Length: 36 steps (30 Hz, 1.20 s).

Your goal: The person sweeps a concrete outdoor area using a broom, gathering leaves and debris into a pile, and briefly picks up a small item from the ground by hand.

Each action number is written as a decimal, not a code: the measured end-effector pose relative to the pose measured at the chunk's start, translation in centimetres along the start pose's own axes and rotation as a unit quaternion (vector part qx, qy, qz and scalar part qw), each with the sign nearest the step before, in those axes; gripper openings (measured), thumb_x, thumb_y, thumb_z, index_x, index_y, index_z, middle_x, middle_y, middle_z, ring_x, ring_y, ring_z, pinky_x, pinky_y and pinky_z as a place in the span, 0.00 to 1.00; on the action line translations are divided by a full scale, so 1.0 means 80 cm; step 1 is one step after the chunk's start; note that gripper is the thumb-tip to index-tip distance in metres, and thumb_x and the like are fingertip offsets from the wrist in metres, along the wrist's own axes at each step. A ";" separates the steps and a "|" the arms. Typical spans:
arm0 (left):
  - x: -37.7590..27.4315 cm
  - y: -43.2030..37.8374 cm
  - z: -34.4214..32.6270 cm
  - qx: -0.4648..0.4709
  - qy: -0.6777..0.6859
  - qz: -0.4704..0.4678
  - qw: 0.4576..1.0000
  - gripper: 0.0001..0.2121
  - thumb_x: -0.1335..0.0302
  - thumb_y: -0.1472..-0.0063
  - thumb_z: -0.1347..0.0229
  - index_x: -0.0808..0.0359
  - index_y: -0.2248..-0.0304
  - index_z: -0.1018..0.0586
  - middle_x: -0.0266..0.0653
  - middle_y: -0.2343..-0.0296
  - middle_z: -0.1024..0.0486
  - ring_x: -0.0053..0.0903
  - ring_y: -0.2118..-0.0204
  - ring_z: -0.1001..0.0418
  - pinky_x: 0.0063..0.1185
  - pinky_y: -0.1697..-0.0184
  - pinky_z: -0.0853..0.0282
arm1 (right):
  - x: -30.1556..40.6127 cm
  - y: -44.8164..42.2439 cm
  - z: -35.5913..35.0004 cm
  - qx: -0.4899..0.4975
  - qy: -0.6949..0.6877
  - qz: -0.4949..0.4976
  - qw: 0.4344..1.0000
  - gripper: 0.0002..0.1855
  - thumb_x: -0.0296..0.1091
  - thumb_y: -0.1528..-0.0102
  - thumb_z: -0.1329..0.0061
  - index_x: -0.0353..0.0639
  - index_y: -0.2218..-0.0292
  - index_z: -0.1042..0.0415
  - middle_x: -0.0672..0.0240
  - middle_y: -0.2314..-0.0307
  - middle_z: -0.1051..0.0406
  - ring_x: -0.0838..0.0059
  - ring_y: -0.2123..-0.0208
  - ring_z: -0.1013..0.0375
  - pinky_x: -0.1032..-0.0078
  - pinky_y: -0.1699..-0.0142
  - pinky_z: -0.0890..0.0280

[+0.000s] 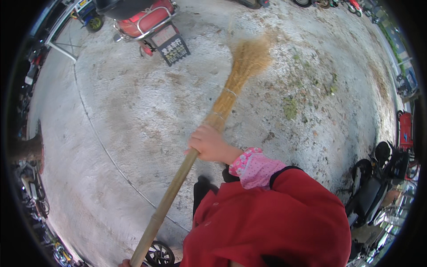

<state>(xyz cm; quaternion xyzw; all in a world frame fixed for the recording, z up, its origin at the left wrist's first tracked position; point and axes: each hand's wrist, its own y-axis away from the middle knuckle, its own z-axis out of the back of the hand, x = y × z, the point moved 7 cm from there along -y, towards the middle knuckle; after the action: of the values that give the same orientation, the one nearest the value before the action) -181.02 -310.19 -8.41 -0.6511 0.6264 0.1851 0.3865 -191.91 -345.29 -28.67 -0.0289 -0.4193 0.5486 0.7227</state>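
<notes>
A long-handled broom slants across the middle of the head view, with a bamboo handle [166, 203] and a straw head [247, 63] bound by wire. My right hand [210, 143], in a pink patterned cuff, grips it just below the bound straw. At the bottom edge, my left hand [125, 263] is mostly cut off, its visible fingers around the lower handle. The straw tips are blurred and lie over the pale, rough ground [133, 110]. Right of the straw, leaf litter and green bits [290, 108] are scattered on the ground.
A red scooter [146, 21] with a dark mudflap bearing writing stands at upper left. A black scooter [370, 190] is close on my right. Behind the handle's lower end shows a wheel [160, 253]. A thin dark line [106, 150] crosses the ground at left. More motorbikes [33, 190] line the rim.
</notes>
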 end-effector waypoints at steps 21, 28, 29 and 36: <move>0.176 -0.234 -0.144 0.213 0.173 0.019 0.961 0.12 0.73 0.43 0.57 0.57 0.84 0.36 0.19 0.94 0.49 0.08 0.92 0.51 0.10 0.86 0.53 | -0.144 -0.156 -0.023 0.092 0.023 -0.003 0.996 0.09 0.39 0.63 0.50 0.50 0.81 0.38 0.71 0.82 0.39 0.70 0.75 0.36 0.71 0.69 0.42; 0.152 -0.254 -0.146 0.121 0.096 -0.090 0.984 0.03 0.70 0.48 0.52 0.57 0.77 0.32 0.19 0.89 0.41 0.09 0.88 0.45 0.12 0.83 0.46 | -0.187 -0.291 0.001 0.066 0.008 0.064 0.996 0.10 0.40 0.58 0.50 0.49 0.81 0.38 0.73 0.82 0.40 0.71 0.75 0.37 0.73 0.70 0.44; 0.142 -0.248 -0.152 0.109 0.069 -0.125 0.984 0.02 0.69 0.48 0.51 0.57 0.75 0.31 0.19 0.89 0.40 0.10 0.88 0.44 0.12 0.83 0.45 | -0.206 -0.303 0.000 0.084 0.001 0.063 0.995 0.10 0.39 0.58 0.50 0.50 0.81 0.38 0.73 0.82 0.40 0.72 0.75 0.37 0.73 0.70 0.44; 0.138 -0.190 -0.293 0.074 0.100 -0.187 0.974 0.09 0.71 0.44 0.52 0.56 0.81 0.37 0.21 0.89 0.47 0.11 0.89 0.47 0.10 0.85 0.45 | -0.395 -0.357 -0.020 0.195 -0.033 0.015 0.980 0.07 0.37 0.64 0.47 0.48 0.82 0.32 0.66 0.83 0.33 0.62 0.73 0.33 0.65 0.68 0.39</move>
<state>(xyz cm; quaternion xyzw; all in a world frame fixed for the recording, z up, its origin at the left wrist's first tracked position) -170.51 -336.08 2.53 -0.7418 0.5407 -0.0036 0.3966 -170.41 -381.74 -33.56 0.1245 -0.3268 0.6313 0.6922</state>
